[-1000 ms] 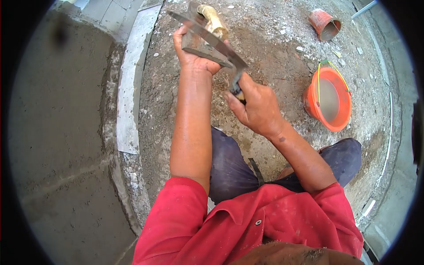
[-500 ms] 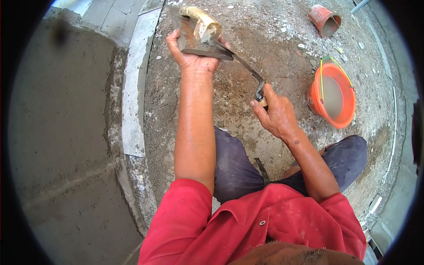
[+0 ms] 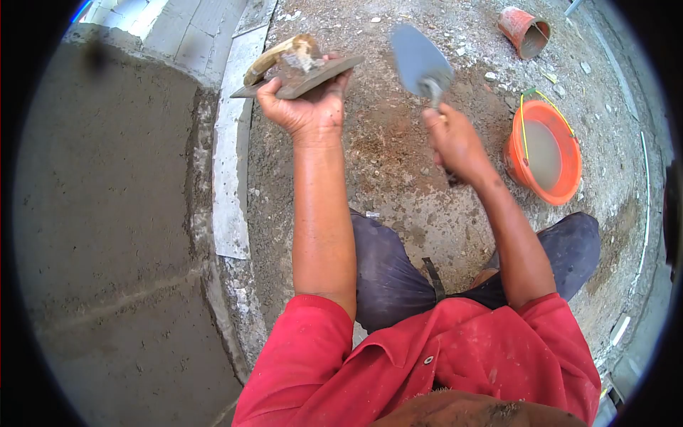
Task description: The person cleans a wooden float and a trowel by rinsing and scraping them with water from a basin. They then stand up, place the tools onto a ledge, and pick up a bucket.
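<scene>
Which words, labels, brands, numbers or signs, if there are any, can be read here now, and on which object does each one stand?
None can be read.
The float in the left hand, the orange bucket, the tipped bucket and the red shirt show no legible text.
The trowel in the right hand is blurred, so a small mark there could not be made out.

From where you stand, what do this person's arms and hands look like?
They are human arms in short, red cloth sleeves, leaving the forearms uncovered. The bare left hand and bare right hand show no gloves, watch or cables. The sleeves belong to a red, collared cloth shirt with a small round button and pale specks.
</scene>
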### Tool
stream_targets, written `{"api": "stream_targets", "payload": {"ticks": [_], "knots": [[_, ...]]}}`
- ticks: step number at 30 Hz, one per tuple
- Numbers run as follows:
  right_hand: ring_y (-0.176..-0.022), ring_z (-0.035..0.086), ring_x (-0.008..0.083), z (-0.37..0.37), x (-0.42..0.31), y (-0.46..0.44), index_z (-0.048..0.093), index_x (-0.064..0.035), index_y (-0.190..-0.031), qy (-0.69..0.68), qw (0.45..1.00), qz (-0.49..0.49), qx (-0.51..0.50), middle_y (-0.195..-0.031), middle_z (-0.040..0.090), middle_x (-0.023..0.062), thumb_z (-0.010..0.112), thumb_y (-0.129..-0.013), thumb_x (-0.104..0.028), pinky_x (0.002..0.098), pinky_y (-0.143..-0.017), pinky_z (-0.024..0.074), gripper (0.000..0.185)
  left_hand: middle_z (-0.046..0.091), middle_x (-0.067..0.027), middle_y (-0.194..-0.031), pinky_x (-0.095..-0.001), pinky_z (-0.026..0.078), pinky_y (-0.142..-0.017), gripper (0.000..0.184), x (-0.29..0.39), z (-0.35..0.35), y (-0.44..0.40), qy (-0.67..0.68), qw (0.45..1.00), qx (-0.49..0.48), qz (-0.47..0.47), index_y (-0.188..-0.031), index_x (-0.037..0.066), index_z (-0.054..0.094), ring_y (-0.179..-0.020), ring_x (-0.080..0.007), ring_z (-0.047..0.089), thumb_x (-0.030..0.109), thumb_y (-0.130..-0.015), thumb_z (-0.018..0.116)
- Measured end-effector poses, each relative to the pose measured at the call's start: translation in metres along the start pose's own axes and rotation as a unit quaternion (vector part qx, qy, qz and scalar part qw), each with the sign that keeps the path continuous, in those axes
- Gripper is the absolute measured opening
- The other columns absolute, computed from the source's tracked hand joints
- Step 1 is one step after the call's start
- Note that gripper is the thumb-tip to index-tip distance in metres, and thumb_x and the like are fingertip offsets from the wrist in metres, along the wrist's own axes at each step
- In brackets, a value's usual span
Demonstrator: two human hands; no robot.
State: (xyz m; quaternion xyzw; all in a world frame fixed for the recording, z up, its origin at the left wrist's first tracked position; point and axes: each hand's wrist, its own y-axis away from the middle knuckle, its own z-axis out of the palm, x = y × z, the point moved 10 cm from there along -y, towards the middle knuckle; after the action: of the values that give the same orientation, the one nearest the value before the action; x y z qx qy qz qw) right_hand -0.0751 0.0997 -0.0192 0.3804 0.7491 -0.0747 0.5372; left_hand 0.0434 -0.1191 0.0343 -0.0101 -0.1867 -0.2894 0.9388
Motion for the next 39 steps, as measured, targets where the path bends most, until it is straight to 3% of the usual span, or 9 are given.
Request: {"api": "stream_targets", "payload": {"ticks": [3,10,12,14,24,28,34,37,39], "knots": [[-0.065,0.065,0.0190,-0.026,0.021,0.008,0.059,-0.0007,-0.106,-0.021,0.998,0.042,0.047,-0.072,0.064,0.0081,0.054,-0.102,-0.044,0.0379,-0.061,0.0516,0.044,0.044,-0.0233,-0.132,-0.0695,0.043,-0.096,0.084,0.012,0.001,-0.001,-0.030,0.997,0.037,0.060,-0.143,0.007,0.042,-0.114,-0.0462,0.048,0.037,-0.065,0.054],[-0.066,0.067,0.0239,0.007,-0.064,0.035,0.060,-0.0015,-0.105,0.018,0.975,-0.222,0.028,-0.070,0.064,0.0122,0.055,-0.101,-0.044,0.0404,-0.063,0.0524,0.043,0.052,-0.0171,-0.130,-0.0670,0.043,-0.095,0.079,-0.009,0.010,-0.001,-0.029,0.999,-0.006,0.015,-0.138,0.013,0.050,-0.119,-0.0445,0.050,0.040,-0.064,0.059],[-0.066,0.067,0.0298,-0.026,0.017,-0.004,0.060,-0.0027,-0.106,0.010,0.998,0.037,0.043,-0.077,0.067,0.0171,0.055,-0.100,-0.042,0.0449,-0.065,0.0523,0.040,0.052,-0.0172,-0.127,-0.0659,0.046,-0.093,0.079,-0.002,0.016,0.003,-0.010,0.998,-0.054,-0.005,-0.140,0.015,0.048,-0.116,-0.0418,0.053,0.045,-0.068,0.058],[-0.070,0.067,0.0336,-0.051,0.044,-0.003,0.059,-0.0035,-0.107,0.016,0.994,0.066,0.089,-0.081,0.068,0.0186,0.056,-0.099,-0.040,0.0464,-0.067,0.0511,0.037,0.053,-0.0195,-0.127,-0.0664,0.047,-0.091,0.082,-0.001,0.028,0.005,0.033,0.990,-0.126,-0.047,-0.143,0.014,0.047,-0.115,-0.0440,0.056,0.052,-0.071,0.057],[-0.066,0.064,0.0285,-0.067,-0.092,0.011,0.060,-0.0061,-0.102,0.174,0.932,-0.296,0.117,-0.073,0.063,0.0130,0.066,-0.094,-0.029,0.0409,-0.062,0.0466,0.025,0.035,-0.0341,-0.148,-0.0646,0.042,-0.101,0.104,-0.037,0.056,0.018,0.030,0.932,-0.298,-0.206,-0.157,0.012,0.031,-0.129,-0.0487,0.045,0.053,-0.070,0.071],[-0.060,0.059,0.0073,-0.081,-0.093,-0.025,0.063,-0.0053,-0.104,-0.116,0.975,-0.183,0.057,-0.068,0.061,0.0010,0.072,-0.092,-0.036,0.0288,-0.052,0.0456,0.034,0.034,-0.0361,-0.146,-0.0668,0.045,-0.099,0.109,-0.051,0.059,0.022,0.081,0.904,-0.322,-0.269,-0.157,0.008,0.026,-0.128,-0.0488,0.045,0.048,-0.069,0.076],[-0.071,0.066,0.0140,-0.069,-0.083,-0.105,0.054,0.0011,-0.120,-0.416,0.901,-0.125,-0.007,-0.090,0.065,0.0080,0.081,-0.086,-0.025,0.0286,-0.055,0.0558,0.050,0.038,-0.0444,-0.143,-0.0687,0.055,-0.074,0.101,-0.088,0.059,0.048,0.047,0.878,-0.316,-0.356,-0.158,0.005,0.025,-0.110,-0.0596,0.059,0.071,-0.084,0.048],[-0.085,0.071,0.0223,-0.056,-0.055,-0.122,0.053,0.0013,-0.119,-0.570,0.812,-0.127,-0.013,-0.103,0.066,0.0123,0.082,-0.084,-0.016,0.0362,-0.066,0.0638,0.049,0.033,-0.0433,-0.146,-0.0692,0.050,-0.093,0.103,-0.103,0.047,0.049,0.055,0.846,-0.327,-0.418,-0.157,0.003,0.025,-0.123,-0.0570,0.050,0.078,-0.088,0.043],[-0.092,0.072,0.0264,-0.045,-0.015,-0.130,0.060,-0.0030,-0.118,-0.593,0.803,-0.046,0.036,-0.107,0.071,0.0132,0.074,-0.091,-0.018,0.0461,-0.082,0.0626,0.034,0.037,-0.0313,-0.152,-0.0709,0.039,-0.104,0.104,-0.095,0.004,0.015,-0.005,0.950,-0.115,-0.289,-0.155,0.005,0.032,-0.133,-0.0513,0.044,0.084,-0.088,0.033]]}}
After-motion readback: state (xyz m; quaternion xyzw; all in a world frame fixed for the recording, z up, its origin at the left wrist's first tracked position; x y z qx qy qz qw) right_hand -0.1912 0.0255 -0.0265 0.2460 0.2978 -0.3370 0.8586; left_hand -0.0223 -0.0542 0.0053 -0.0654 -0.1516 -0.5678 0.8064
